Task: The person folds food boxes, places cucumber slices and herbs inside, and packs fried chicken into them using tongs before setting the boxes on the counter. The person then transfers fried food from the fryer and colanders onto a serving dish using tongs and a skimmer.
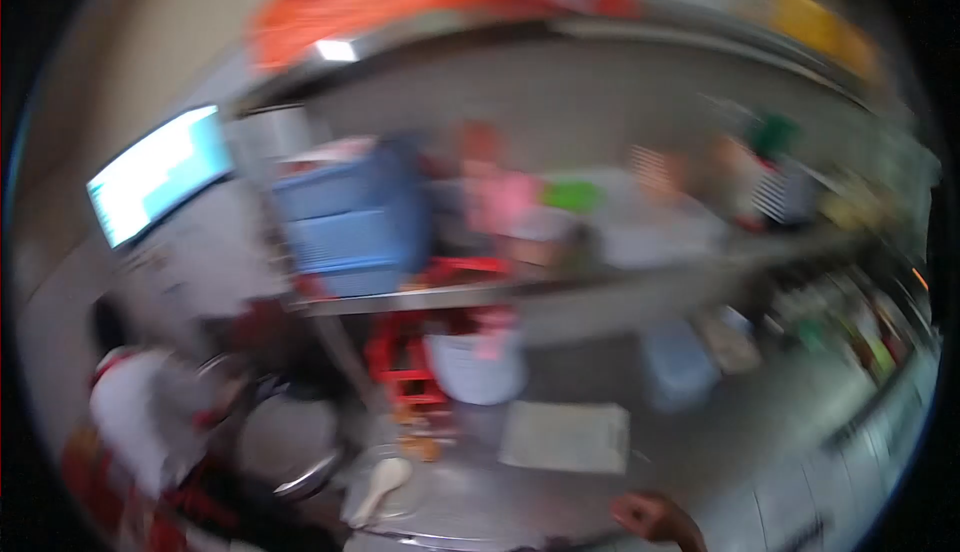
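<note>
My right hand (655,519) shows at the bottom edge, over the front of the steel counter (740,442). Motion smears its fingers; they look partly bent, but I cannot tell whether they hold anything. Closest to it lies a pale rectangular board or tray (565,437) on the counter. Farther left, a white spoon or scoop (385,484) rests on a round clear lid or dish (403,500). A whitish tub (475,364) stands behind the board. My left hand is out of view.
A person in a white top (150,412) bends beside a big round pan (290,437) at left. Blue baskets (350,222) and other containers fill the shelf (430,299). Red crates (405,362) and a bluish bin (680,362) stand below it. A lit screen (160,174) hangs left.
</note>
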`<state>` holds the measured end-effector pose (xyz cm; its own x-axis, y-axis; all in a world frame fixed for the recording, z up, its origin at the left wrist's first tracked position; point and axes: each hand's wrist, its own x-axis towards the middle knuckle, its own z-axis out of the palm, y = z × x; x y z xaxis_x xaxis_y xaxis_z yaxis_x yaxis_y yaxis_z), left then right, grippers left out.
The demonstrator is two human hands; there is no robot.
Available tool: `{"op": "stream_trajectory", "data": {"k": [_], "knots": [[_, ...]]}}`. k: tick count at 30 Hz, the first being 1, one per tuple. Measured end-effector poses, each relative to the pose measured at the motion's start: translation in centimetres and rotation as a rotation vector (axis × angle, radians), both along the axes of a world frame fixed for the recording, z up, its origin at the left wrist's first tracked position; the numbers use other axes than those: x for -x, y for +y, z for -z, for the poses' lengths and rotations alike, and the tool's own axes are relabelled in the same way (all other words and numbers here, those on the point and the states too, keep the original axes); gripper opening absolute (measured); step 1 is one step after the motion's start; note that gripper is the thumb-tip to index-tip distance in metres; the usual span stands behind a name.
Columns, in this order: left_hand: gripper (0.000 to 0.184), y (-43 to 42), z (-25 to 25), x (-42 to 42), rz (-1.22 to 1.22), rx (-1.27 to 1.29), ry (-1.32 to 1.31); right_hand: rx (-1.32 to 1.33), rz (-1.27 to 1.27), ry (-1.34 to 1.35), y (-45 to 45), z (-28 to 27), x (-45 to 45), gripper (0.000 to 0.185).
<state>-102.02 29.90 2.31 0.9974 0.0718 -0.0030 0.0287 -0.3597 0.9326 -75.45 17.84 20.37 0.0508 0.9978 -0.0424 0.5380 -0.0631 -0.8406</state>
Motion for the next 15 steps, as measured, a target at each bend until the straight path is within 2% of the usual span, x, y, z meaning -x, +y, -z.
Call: {"op": "stream_trajectory", "data": {"k": [1,2,3,4,7,9,10,12,13,14,15], "knots": [[0.024,-0.4,1.1,-1.0,0.009,0.185,0.022,-0.052,-0.039,-0.016,-0.7,0.7,-0.6,0.027],[0.023,-1.0,-1.4,-2.6,0.000,-0.031,0.177,-0.201,-0.062,-0.056,-1.5,0.5,-1.0,0.030],[0.024,-1.5,-2.0,-4.4,0.055,-0.034,0.186,-0.131,-0.014,-0.068,-2.8,0.6,-1.6,0.031],[0.020,-2.5,-3.8,-6.4,0.031,0.010,0.168,0.029,0.041,0.006,-3.9,-1.6,-2.3,0.032],[0.016,-3.3,-0.7,-11.9,0.126,0.139,0.232,0.019,0.247,0.022,-8.3,-0.2,-6.6,0.032],[0.019,-3.6,-0.6,-17.0,0.343,0.030,0.245,-0.063,0.399,-0.057,-11.4,0.3,-10.0,0.029],[0.019,-4.4,-2.0,-20.0,0.376,0.035,0.239,-0.053,0.430,-0.064,-13.0,0.2,-11.8,0.029],[0.022,-6.2,-5.9,-26.0,0.389,0.030,0.477,0.051,0.546,-0.023,-16.4,-0.5,-15.6,0.029],[0.022,-7.1,-5.4,-28.8,0.446,0.018,0.266,0.054,0.573,-0.033,-18.2,-0.6,-17.6,0.029],[0.022,-8.1,-5.0,-32.1,0.469,0.022,0.254,0.031,0.614,-0.036,-20.1,-0.6,-19.7,0.029],[0.022,-9.4,-5.2,-35.7,0.426,0.099,0.351,0.011,0.650,-0.043,-22.0,-0.7,-21.9,0.030]]}}
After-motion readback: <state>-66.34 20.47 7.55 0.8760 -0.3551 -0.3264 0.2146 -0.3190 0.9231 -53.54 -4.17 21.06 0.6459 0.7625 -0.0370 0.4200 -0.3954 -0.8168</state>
